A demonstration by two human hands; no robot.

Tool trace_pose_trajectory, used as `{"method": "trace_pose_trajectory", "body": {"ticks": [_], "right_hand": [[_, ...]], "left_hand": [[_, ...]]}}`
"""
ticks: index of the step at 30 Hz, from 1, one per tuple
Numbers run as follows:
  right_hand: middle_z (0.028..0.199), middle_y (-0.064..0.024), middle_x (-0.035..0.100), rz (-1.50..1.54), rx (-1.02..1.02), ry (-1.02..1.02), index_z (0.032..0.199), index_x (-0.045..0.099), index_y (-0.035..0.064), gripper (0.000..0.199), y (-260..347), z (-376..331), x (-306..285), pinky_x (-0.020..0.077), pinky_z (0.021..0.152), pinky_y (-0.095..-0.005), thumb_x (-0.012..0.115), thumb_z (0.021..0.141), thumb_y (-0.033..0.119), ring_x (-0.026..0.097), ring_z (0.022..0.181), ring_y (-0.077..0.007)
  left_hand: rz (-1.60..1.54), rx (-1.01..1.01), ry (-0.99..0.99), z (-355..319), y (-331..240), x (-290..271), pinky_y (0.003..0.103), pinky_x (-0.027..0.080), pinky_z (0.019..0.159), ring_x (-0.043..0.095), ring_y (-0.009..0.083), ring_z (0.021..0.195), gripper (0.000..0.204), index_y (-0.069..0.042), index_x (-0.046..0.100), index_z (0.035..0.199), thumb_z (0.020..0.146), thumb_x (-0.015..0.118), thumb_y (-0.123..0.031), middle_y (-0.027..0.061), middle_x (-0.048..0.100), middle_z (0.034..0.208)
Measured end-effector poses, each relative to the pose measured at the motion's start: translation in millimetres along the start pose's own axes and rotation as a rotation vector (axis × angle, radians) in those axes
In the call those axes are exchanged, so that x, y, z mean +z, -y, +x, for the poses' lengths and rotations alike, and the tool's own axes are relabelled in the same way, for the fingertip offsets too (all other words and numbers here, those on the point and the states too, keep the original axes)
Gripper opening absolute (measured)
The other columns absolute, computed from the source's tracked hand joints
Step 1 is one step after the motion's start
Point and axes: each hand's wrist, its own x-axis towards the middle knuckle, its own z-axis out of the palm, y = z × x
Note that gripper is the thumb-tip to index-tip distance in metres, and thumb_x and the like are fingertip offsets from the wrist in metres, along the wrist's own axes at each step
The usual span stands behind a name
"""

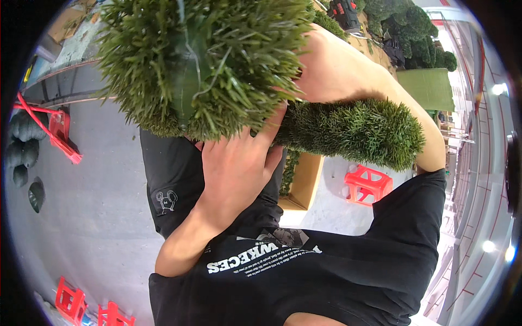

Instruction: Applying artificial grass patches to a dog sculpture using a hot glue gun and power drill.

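- The person's black printed T-shirt and dark shorts fill the lower middle of the view, nearest the camera.
- The left hand rises from the lower edge, palm spread flat and fingers reaching upward; it presses against the underside of a bushy form covered in artificial green grass, gripping it where the turf meets a second, tube-shaped limb.
- That grass-covered limb juts to the right from the main form, level and thick, just beside the left fingertips.
- The right arm curves over the top of the limb and behind the bushy form; the right hand itself is hidden in the turf, so whether it is clenched or loose cannot be told.
- Below the limb stands a brown cardboard box, and beside it a red plastic stool on the grey floor.
- Further red stools sit at the lower left, and a red frame lies at the left edge near dark rounded shapes.
- Far off at the upper right stand more green topiary figures and a flat green panel.
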Motion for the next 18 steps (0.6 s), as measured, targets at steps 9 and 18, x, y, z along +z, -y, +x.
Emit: {"method": "trace_pose_trajectory", "body": {"ticks": [9, 18], "right_hand": [[0.071, -0.0108, 0.066, 0.052, -0.018, 0.016, 0.088, 0.074, 0.0041, 0.018, -7.2, -3.8, 6.1, 0.0544, 0.066, -0.0426, 0.073, 0.077, 0.017, 0.068, 0.070, -0.0320], [0.070, -0.0114, 0.065, 0.000, -0.020, 0.099, 0.094, 0.071, 0.0052, 0.020, -4.2, -6.5, 0.2, 0.0543, 0.065, -0.0445, 0.069, 0.084, 0.022, 0.067, 0.068, -0.0336]], "left_hand": [[-0.019, 0.023, -0.033, 1.3, 0.8, 3.0, 0.047, 0.045, 0.105, 0.045, 0.0385, 0.141, 0.072, -0.013, 0.068, 0.133, 0.064, 0.088, -0.010, 0.0164, 0.036, 0.165], [-0.015, -0.007, -0.006, -0.1, -1.5, 3.4, 0.046, 0.046, 0.103, 0.045, 0.0374, 0.142, 0.072, -0.013, 0.068, 0.134, 0.064, 0.088, -0.010, 0.0165, 0.035, 0.165]]}}
